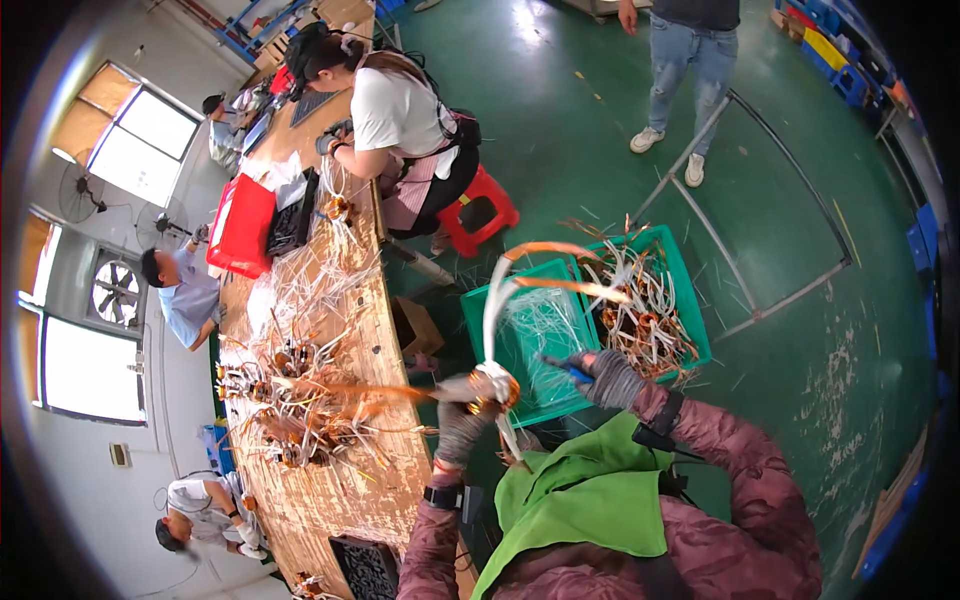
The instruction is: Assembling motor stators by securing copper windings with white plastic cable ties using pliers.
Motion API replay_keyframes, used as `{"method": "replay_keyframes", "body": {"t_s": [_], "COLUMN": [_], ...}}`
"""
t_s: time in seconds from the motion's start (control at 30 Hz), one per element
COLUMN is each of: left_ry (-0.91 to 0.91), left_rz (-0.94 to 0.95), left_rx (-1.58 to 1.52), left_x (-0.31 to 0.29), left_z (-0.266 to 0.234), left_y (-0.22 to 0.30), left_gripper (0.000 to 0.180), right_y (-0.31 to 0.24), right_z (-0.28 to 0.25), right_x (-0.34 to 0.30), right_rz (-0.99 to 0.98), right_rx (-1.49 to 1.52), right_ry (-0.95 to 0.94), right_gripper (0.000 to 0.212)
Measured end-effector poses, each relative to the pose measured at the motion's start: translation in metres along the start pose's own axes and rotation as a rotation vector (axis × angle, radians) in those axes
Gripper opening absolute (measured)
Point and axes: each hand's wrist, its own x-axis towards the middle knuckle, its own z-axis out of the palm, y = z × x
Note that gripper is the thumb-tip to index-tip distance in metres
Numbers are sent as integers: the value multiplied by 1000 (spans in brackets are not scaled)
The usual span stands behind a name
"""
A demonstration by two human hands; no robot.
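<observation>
My left hand (462, 432), in a grey knit glove, is closed around a copper wire coil (503, 388). Long white-sleeved leads with copper ends stick out from it upward, left and down. In my right hand (614, 380), also gloved, is a small blue-handled hand tool (578, 373) with a dark tip pointing left toward the coil, apart from it; its exact kind is hard to make out. Behind the leads stands a green bin (480, 318) with clear thin plastic strips in it. A second green bin (690, 295) to its right holds a heap of similar coils.
On my left runs a worn wooden workbench (375, 500) with a large pile of coils (300, 400), a red bin (240, 225) and a black tray (368, 568). Co-workers sit along it, one on a red stool (485, 210). A metal frame (755, 310) stands on the green floor.
</observation>
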Motion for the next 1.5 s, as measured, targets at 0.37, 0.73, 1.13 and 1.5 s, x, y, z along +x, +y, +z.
{"method": "replay_keyframes", "body": {"t_s": [0.37, 0.73, 1.13, 1.5], "left_ry": [416, 277, 377, 528], "left_rz": [103, -351, -555, -796], "left_rx": [-524, -1007, -1069, -1527], "left_x": [18, 12, 19, 17], "left_z": [-25, 14, 34, 38], "left_y": [11, 35, 31, 8], "left_gripper": [38, 41, 39, 47], "right_y": [-25, -42, -32, -17], "right_z": [6, -14, -22, 43], "right_x": [24, 46, 45, 6], "right_rz": [-69, -292, -242, -123], "right_rx": [-249, -331, -308, -14], "right_ry": [156, 116, 1, 239], "right_gripper": [53, 56, 42, 28]}}
